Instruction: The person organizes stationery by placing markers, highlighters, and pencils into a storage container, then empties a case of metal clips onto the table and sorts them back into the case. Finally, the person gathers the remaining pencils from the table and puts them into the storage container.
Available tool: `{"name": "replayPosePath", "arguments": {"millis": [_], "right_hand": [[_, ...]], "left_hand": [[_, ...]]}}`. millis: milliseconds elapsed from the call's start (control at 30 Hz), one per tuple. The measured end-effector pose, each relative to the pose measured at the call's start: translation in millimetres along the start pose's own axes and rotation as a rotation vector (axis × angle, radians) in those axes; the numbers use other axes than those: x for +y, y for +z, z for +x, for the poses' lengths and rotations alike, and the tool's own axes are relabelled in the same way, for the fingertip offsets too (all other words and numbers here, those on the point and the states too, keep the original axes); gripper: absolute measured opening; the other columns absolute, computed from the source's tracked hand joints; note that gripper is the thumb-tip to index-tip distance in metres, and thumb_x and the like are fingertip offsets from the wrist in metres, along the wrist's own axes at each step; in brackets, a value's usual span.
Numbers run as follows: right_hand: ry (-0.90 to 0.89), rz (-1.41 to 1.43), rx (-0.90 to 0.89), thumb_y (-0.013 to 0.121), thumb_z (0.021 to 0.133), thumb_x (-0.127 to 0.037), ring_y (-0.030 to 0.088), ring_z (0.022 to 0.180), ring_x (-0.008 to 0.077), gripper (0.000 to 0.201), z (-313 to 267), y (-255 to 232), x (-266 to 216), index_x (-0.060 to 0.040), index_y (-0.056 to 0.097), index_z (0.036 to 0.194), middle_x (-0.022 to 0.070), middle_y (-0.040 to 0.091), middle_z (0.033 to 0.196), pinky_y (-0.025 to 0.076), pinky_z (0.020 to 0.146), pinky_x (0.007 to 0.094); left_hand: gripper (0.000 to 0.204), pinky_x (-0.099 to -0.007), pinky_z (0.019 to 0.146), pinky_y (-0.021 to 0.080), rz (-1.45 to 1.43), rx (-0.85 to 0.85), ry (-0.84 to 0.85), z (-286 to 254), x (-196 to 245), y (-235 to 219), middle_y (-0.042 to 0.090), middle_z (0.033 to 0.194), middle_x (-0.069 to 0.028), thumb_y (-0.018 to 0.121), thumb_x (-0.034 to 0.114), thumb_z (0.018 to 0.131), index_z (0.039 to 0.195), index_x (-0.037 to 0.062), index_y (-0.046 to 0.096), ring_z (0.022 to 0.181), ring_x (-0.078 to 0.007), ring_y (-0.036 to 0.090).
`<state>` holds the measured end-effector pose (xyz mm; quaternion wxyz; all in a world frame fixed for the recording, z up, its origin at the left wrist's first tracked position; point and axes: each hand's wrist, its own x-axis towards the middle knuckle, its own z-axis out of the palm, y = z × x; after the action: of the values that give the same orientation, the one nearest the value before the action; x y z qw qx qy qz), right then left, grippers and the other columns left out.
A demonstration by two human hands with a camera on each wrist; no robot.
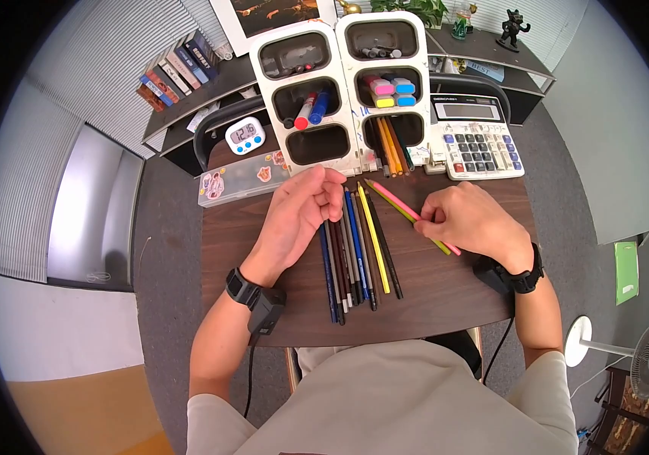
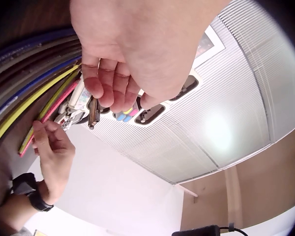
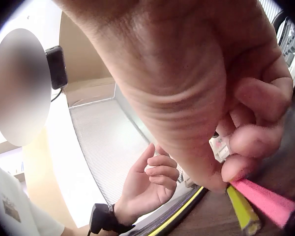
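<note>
My right hand [image 1: 476, 220] pinches a pink pencil [image 3: 265, 201] and a yellow-green pencil [image 3: 243, 211] between thumb and fingertips, low over the table. Both slant up and left from it in the head view, their far ends near the desk organizer [image 1: 355, 106]. Holding nothing, my left hand [image 1: 301, 212] hovers with loosely bent fingers, palm turned inward, over the upper ends of several dark and blue pencils. A bright yellow pencil [image 1: 374, 239] lies among these, roughly side by side with them. Orange and dark pencils [image 1: 391, 148] stand in the organizer's lower right compartment.
Highlighters [image 1: 392, 91] and markers [image 1: 313, 110] fill other organizer compartments. A calculator [image 1: 480, 140] stands at the back right. To the left are a clear sticker-covered case [image 1: 241, 180] and a white timer [image 1: 245, 136]. The table's front edge [image 1: 385, 337] is close to the body.
</note>
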<state>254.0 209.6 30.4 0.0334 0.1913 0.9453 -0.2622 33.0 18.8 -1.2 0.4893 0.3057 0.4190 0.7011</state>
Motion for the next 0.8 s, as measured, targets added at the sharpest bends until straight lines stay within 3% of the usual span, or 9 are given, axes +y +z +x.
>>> {"name": "replayPosePath", "arguments": {"millis": [100,167,300,367,500,600,667,700,800], "right_hand": [[0.014,0.105,0.042,0.077,0.091,-0.024,0.073,0.066,0.0302,0.023,-2,-8,-8,-0.0012,0.079,0.089,0.0148,0.073,0.070,0.056,0.069,0.0391],[-0.040,0.214,0.008,0.076,0.094,-0.021,0.069,0.058,0.0236,0.020,-3,-12,-13,-0.0012,0.078,0.093,0.0117,0.071,0.066,0.053,0.061,0.0357],[-0.123,0.316,-0.029,0.076,0.096,-0.020,0.064,0.054,0.0175,0.018,-5,-14,-22,-0.0015,0.077,0.094,0.0093,0.068,0.063,0.048,0.056,0.0327],[-0.251,0.388,-0.112,0.075,0.097,-0.020,0.060,0.052,0.0156,0.018,-5,-12,-22,-0.0015,0.076,0.095,0.0067,0.065,0.059,0.046,0.054,0.0317],[-0.228,0.409,-0.171,0.079,0.096,-0.018,0.056,0.055,0.0104,0.016,-7,-10,-25,-0.0021,0.076,0.097,0.0025,0.065,0.064,0.043,0.054,0.0288],[-0.324,0.458,-0.109,0.079,0.096,-0.017,0.057,0.057,0.0102,0.017,-7,-8,-20,-0.0031,0.077,0.106,0.0021,0.068,0.070,0.044,0.055,0.0282],[-0.348,0.456,0.042,0.078,0.097,-0.015,0.060,0.060,0.0088,0.026,-10,-14,-22,-0.0040,0.076,0.120,0.0016,0.071,0.074,0.046,0.056,0.0270],[-0.281,0.516,0.018,0.076,0.098,-0.016,0.063,0.061,0.0119,0.034,-12,-17,-24,-0.0071,0.073,0.131,0.0049,0.072,0.078,0.050,0.059,0.0287],[-0.356,0.671,0.172,0.075,0.098,-0.012,0.061,0.063,0.0111,0.037,-9,-7,-17,-0.0081,0.071,0.135,0.0034,0.073,0.084,0.049,0.060,0.0271]], "left_hand": [[0.037,-0.0289,0.070,0.044,0.035,0.000,0.001,0,0,-1,0.058,0.082,-0.0014,0.051,0.035,0.114,0.110,0.0018,0.067,0.074,-0.0115,0.053],[0.029,-0.0269,0.064,0.041,0.047,-0.055,-0.010,1,-3,-6,0.055,0.079,-0.0004,0.054,0.029,0.113,0.105,0.0030,0.064,0.070,-0.0100,0.051],[0.022,-0.0257,0.058,0.037,0.146,0.001,-0.081,-3,1,5,0.052,0.075,0.0005,0.058,0.021,0.112,0.099,0.0035,0.062,0.065,-0.0086,0.047],[0.016,-0.0250,0.055,0.038,0.190,0.034,-0.045,-4,1,15,0.054,0.075,-0.0002,0.060,0.016,0.110,0.105,0.0013,0.066,0.063,-0.0091,0.049],[0.020,-0.0252,0.055,0.041,0.257,-0.059,-0.103,-7,3,10,0.060,0.078,-0.0024,0.060,0.017,0.110,0.115,-0.0010,0.068,0.066,-0.0101,0.054],[0.025,-0.0246,0.058,0.046,0.187,-0.068,-0.097,-6,-3,1,0.066,0.083,-0.0033,0.060,0.019,0.111,0.123,-0.0016,0.068,0.068,-0.0105,0.059],[0.026,-0.0236,0.060,0.047,-0.001,0.043,-0.006,-3,-2,-3,0.067,0.084,-0.0019,0.060,0.021,0.112,0.121,-0.0013,0.069,0.069,-0.0094,0.060],[0.031,-0.0245,0.065,0.049,-0.038,0.053,0.029,-1,-2,-8,0.069,0.086,-0.0019,0.060,0.026,0.112,0.123,-0.0023,0.069,0.073,-0.0096,0.063],[0.032,-0.0247,0.067,0.051,-0.133,0.095,0.066,3,-3,-16,0.070,0.090,-0.0022,0.058,0.027,0.113,0.124,-0.0012,0.068,0.075,-0.0101,0.064]]}}
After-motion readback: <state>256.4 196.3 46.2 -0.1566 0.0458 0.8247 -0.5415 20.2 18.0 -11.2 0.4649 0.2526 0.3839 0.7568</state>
